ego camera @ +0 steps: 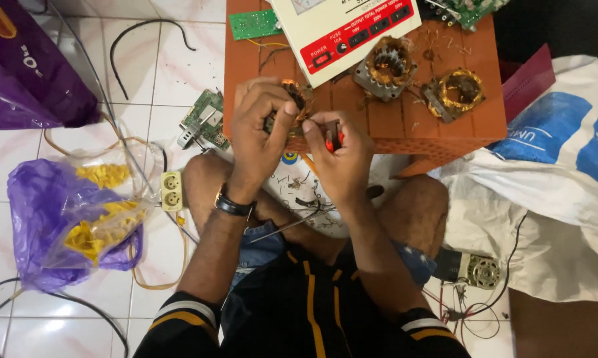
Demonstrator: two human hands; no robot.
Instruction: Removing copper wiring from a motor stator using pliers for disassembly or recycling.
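Observation:
My left hand grips a small motor stator with copper windings at the near edge of an orange plastic stool. My right hand holds a red-handled tool right beside that stator. Its tip is hidden by my fingers. I wear a black watch on the left wrist. I sit cross-legged on the floor behind the stool.
On the stool lie two more copper-wound stators, a white and red appliance panel and a green circuit board. The floor holds purple bags, a socket strip, another board, a small motor, white sacks.

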